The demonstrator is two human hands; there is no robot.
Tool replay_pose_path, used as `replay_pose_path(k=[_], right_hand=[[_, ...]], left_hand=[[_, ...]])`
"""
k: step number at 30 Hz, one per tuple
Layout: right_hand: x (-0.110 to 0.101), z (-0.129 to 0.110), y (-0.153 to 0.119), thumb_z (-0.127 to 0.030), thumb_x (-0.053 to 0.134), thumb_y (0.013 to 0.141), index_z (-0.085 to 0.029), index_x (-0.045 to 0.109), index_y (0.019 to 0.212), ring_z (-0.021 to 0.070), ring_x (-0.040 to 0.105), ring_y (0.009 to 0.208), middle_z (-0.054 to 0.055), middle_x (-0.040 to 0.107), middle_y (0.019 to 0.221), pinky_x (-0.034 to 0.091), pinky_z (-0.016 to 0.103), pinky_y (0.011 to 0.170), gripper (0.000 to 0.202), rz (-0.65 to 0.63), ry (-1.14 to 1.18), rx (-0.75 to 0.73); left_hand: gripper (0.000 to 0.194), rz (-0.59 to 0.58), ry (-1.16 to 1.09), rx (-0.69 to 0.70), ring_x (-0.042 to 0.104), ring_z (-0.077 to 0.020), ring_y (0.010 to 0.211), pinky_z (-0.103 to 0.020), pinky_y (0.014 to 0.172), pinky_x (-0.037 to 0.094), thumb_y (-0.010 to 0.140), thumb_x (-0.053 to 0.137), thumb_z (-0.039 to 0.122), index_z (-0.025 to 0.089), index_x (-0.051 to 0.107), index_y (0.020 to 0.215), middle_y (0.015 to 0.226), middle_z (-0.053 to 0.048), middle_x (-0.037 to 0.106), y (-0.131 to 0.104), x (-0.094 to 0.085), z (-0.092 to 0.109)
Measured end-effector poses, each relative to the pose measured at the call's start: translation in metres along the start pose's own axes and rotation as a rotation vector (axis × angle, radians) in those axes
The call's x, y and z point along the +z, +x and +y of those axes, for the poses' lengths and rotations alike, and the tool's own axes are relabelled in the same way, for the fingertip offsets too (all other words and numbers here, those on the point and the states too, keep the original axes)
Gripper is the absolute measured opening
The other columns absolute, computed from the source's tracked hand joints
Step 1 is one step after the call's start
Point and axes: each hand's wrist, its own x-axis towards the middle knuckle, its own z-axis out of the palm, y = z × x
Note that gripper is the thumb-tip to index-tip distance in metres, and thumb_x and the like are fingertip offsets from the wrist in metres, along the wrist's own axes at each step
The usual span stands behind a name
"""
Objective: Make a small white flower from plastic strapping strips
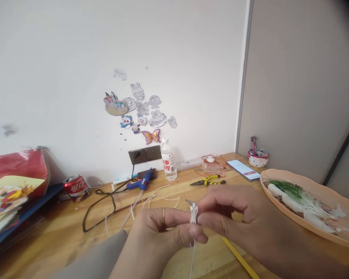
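Pinched narrow: left hand (159,232) has the white looped cord (194,211) between thumb and fingers. Right hand (241,217) is right up against its other side, thumb and forefinger bent; can't tell whether it grips the cord. A metal tip (189,202) shows just behind the loops; can't tell what tool it belongs to or whether it's held.

Progress, as far as visible: loops gathered into a small upright bundle, narrowed at the middle. Loose tail (192,255) hangs below, untrimmed as far as seen. Whether a knot or wrap is fastened is hidden by the fingers. Looks partly formed, in my judgement. White strands (171,198) lie loose on the tabletop beyond the hands, near the glue gun (144,181); pliers (211,181) lie beyond the right hand.

Containers: peach tray (301,180) at far right, holding green and white stringy bundles plus white rolls. Small round basket (258,159) behind it, pens or similar standing up, small items inside, too small to name. Clear box (212,167), red thread around it, contents unclear. Capped bottle (168,164) by the wall, clear liquid. Red can (76,188) at left; can't tell what's inside.
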Motion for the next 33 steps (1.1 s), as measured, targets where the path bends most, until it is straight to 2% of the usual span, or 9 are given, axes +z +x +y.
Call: replay_pose_path(k=[7,9,12,14,22,25,28,30,33], right_hand=[[-0.009,0.013,0.005,-0.036,0.038,0.089,-0.019,0.045,0.058,0.0087,0.039,0.050,-0.005,0.041,0.052,0.031,0.021,0.045,0.036,0.236,-0.121,-0.006],[-0.009,0.015,0.006,-0.035,0.040,0.088,-0.019,0.048,0.062,0.0089,0.042,0.052,-0.005,0.043,0.055,0.034,0.020,0.048,0.032,0.189,-0.098,0.002],[-0.004,0.015,0.006,-0.025,0.050,0.084,-0.026,0.055,0.091,0.0085,0.049,0.062,-0.005,0.054,0.072,0.040,0.018,0.055,0.009,0.072,-0.006,-0.008],[-0.001,0.015,0.007,-0.022,0.055,0.081,-0.032,0.054,0.102,0.0075,0.051,0.065,-0.006,0.057,0.082,0.042,0.017,0.057,0.023,0.033,0.040,-0.035],[0.009,0.016,0.010,-0.015,0.058,0.079,-0.022,0.066,0.076,0.0073,0.051,0.062,-0.005,0.058,0.064,0.039,0.018,0.059,0.012,0.155,0.050,-0.297],[0.006,0.021,0.012,-0.020,0.052,0.083,-0.019,0.060,0.071,0.0080,0.050,0.057,-0.005,0.054,0.060,0.038,0.019,0.054,0.014,0.244,0.003,-0.228],[-0.004,0.032,0.018,-0.032,0.037,0.090,-0.019,0.046,0.060,0.0088,0.046,0.049,-0.006,0.046,0.051,0.037,0.021,0.050,0.034,0.374,-0.123,-0.087],[-0.012,0.044,0.024,-0.034,0.033,0.090,-0.019,0.043,0.054,0.0102,0.047,0.049,-0.005,0.044,0.048,0.036,0.022,0.050,0.040,0.384,-0.210,-0.036],[-0.019,0.061,0.032,-0.027,0.050,0.080,-0.020,0.060,0.074,0.0166,0.054,0.075,0.001,0.060,0.082,0.038,0.027,0.064,0.014,0.332,-0.304,-0.023]], left_hand=[[0.010,0.032,-0.198,-0.044,0.055,-0.0118,0.061,-0.017,0.052,0.043,0.058,0.075,0.025,0.020,0.073,0.067,0.066,-0.003,0.069,0.000,-0.001,-0.001],[0.011,0.064,-0.253,-0.052,0.056,-0.0140,0.070,-0.017,0.053,0.045,0.060,0.074,0.025,0.020,0.073,0.070,0.071,-0.003,0.068,0.000,-0.002,-0.001],[0.011,0.025,-0.337,-0.071,0.054,-0.0137,0.073,-0.017,0.055,0.046,0.065,0.071,0.023,0.019,0.073,0.074,0.072,-0.004,0.064,0.001,-0.003,-0.001],[0.012,-0.038,-0.390,-0.083,0.052,-0.0112,0.069,-0.016,0.055,0.046,0.068,0.068,0.022,0.017,0.073,0.078,0.072,-0.004,0.063,0.003,-0.004,-0.002],[0.013,-0.119,-0.484,-0.141,0.047,-0.0072,0.059,-0.013,0.051,0.046,0.071,0.066,0.021,0.010,0.072,0.076,0.068,-0.004,0.057,0.003,-0.003,-0.004],[0.014,-0.129,-0.470,-0.130,0.049,-0.0078,0.062,-0.012,0.051,0.045,0.073,0.064,0.021,0.009,0.071,0.076,0.071,-0.005,0.059,0.003,-0.003,-0.003],[0.013,-0.090,-0.440,-0.142,0.052,-0.0095,0.067,-0.015,0.055,0.047,0.071,0.066,0.019,0.012,0.072,0.080,0.075,-0.005,0.063,0.004,-0.003,-0.002],[0.014,-0.060,-0.407,-0.143,0.053,-0.0104,0.070,-0.016,0.056,0.047,0.066,0.070,0.019,0.014,0.072,0.079,0.075,-0.004,0.064,0.005,-0.004,-0.003],[0.017,-0.011,-0.369,-0.133,0.054,-0.0108,0.070,-0.016,0.056,0.046,0.059,0.075,0.019,0.016,0.072,0.075,0.076,-0.004,0.066,0.006,-0.004,-0.003]])
